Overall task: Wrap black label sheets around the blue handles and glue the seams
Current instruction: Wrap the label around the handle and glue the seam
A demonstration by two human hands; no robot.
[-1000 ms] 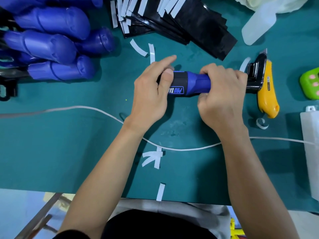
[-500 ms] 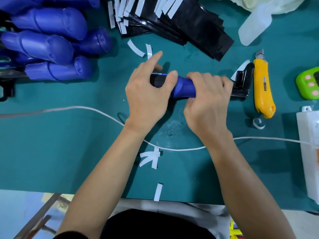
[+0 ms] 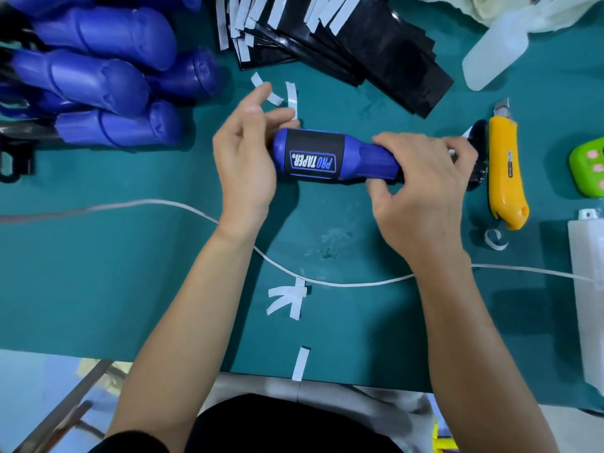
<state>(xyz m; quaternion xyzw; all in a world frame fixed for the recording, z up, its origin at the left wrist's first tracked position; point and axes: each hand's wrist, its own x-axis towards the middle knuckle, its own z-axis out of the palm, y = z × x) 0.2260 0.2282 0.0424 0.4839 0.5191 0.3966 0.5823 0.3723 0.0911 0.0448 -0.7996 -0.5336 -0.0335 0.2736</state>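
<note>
A blue handle (image 3: 366, 161) lies sideways in the middle of the green table, its butt end to the left. A black label (image 3: 313, 155) printed PRO TAPER is wrapped round its thick part. My right hand (image 3: 421, 188) grips the narrow right part of the handle, fingers curled over it. My left hand (image 3: 245, 158) touches the butt end with its palm, fingers loosely spread and lifted. The handle's black head (image 3: 478, 158) shows just right of my right hand. A fanned stack of black label sheets (image 3: 346, 37) lies at the top.
A pile of blue handles (image 3: 108, 83) fills the top left. A yellow utility knife (image 3: 506, 171), a green gadget (image 3: 588, 168), a white plastic bottle (image 3: 493, 50) and a white container (image 3: 588, 289) sit on the right. A white cord (image 3: 343, 284) crosses the table. White backing strips (image 3: 287, 299) lie scattered.
My left hand has come off the label and opened, uncovering the wrapped black label and its print. The handle has turned so the print faces up.
</note>
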